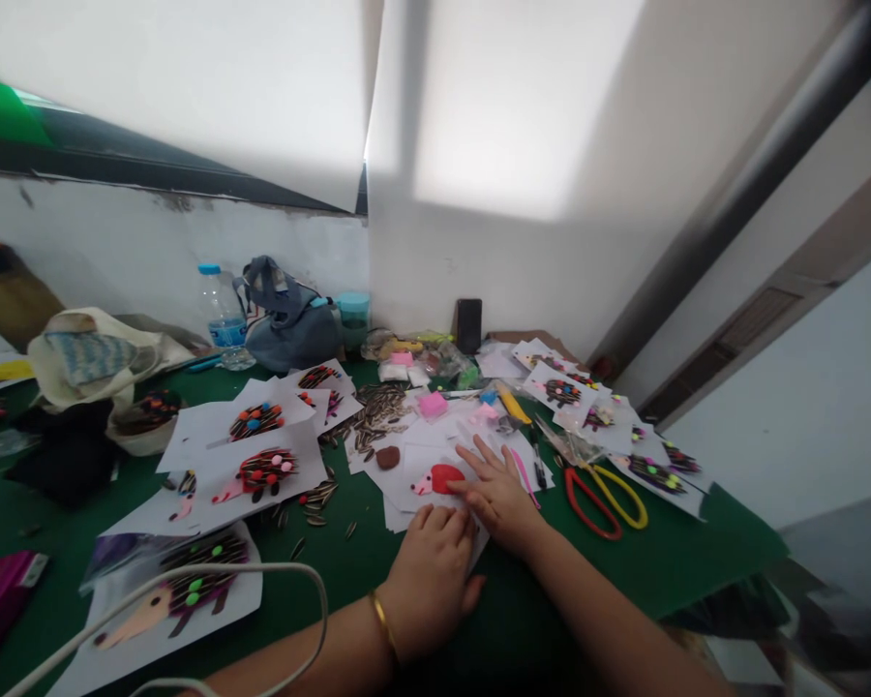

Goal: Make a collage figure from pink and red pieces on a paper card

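A small hedgehog figure of red and pink clay point(446, 478) lies on a white sheet of paper point(415, 496), with a pink snout and dark dots on its face. My right hand point(499, 496) lies over the sheet's right side, fingers spread, its thumb side touching the red body. Wearing a gold bangle, my left hand point(434, 563) rests at the sheet's lower edge, fingers bent loosely and thumb apart; nothing shows in it. A brown lump of clay point(387, 457) sits left of the figure, and a pink clay block point(433, 405) lies behind it.
Striped sunflower seeds point(377, 416) are scattered left of the paper. Red-and-yellow-handled scissors point(601, 496) lie to the right. Finished hedgehog pictures point(268, 469) cover both sides. A water bottle point(225, 324), a blue bag point(290, 324) and a black phone point(468, 325) stand behind. A white cable point(247, 569) crosses the front left.
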Motion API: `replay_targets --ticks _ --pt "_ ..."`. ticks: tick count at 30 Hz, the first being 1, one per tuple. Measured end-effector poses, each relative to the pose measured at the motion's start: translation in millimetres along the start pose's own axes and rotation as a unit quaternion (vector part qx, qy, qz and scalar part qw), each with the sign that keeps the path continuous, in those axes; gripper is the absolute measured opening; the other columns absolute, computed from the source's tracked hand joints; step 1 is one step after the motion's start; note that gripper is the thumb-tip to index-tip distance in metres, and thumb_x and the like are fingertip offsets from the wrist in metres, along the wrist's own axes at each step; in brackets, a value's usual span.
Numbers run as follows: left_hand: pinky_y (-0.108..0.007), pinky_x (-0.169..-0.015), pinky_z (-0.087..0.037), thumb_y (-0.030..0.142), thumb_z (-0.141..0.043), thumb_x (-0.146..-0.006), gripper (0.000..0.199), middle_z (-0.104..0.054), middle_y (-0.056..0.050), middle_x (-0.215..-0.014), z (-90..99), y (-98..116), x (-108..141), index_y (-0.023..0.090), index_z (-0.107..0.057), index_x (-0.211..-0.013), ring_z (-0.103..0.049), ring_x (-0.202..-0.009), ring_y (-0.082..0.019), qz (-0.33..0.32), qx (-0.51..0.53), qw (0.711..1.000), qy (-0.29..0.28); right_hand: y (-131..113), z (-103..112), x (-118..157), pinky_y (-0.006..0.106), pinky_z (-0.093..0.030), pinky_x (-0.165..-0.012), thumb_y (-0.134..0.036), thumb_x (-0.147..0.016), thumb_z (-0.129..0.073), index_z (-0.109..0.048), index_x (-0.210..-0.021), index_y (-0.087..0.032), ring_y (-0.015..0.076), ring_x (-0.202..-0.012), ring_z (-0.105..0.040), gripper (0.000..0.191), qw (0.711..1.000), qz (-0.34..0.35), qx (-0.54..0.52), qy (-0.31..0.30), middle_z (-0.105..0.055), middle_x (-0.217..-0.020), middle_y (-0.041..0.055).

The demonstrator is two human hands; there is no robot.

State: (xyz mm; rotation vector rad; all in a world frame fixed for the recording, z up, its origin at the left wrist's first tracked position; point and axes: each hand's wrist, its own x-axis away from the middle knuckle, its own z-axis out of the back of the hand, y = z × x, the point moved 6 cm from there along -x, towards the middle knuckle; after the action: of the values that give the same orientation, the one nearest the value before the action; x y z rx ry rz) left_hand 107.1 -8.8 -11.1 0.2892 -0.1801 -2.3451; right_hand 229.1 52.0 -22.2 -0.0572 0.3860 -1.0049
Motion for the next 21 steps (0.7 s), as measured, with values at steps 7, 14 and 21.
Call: replay_targets --ticks 7,14,21 --pt "-0.049 -0.105 -0.034 0.050 -0.059 -0.083 0.070 -0.056 -0.013 -0.132 -2.7 -0.3 0.4 0.015 -0.042 -0.141 -0.046 -0.116 -0.031 0.003 0.008 1.000 0.016 -8.1 -1.8 -2.6 0.065 -0.010 -0.112 -0.056 -0.100 -0.020 -0.059 -0.127 -0.044 0.0313 -0.147 -0.013 0.049 1.000 0.017 0.009 -0.022 -0.029 -0.157 -0.0036" --pt "-0.049 -0.105 -0.034 0.049 -0.059 -0.083 0.063 -0.057 -0.013 -0.130 -4.6 -0.3 0.5 0.015 -0.049 -0.135 -0.046 -0.118 -0.032 -0.004 0.002 1.000 0.012 -9.2 -3.9 -5.8 0.065 -0.011 -0.112 -0.057 -0.099 -0.018 -0.055 -0.132 -0.041 0.0320 -0.147 -0.012 0.052 0.999 0.020 0.019 -0.027 -0.023 -0.159 -0.0013" --pt "-0.048 -0.104 -0.036 0.048 -0.061 -0.082 0.058 -0.060 -0.012 -0.124 -0.6 -0.4 -0.5 0.015 -0.055 -0.129 -0.049 -0.112 -0.031 0.001 0.000 1.000 0.006 -8.9 -7.7 -8.8 0.069 -0.011 -0.111 -0.061 -0.097 -0.020 -0.047 -0.139 -0.042 0.0337 -0.148 -0.009 0.053 0.998 0.015 0.029 -0.044 -0.019 -0.161 0.0005"
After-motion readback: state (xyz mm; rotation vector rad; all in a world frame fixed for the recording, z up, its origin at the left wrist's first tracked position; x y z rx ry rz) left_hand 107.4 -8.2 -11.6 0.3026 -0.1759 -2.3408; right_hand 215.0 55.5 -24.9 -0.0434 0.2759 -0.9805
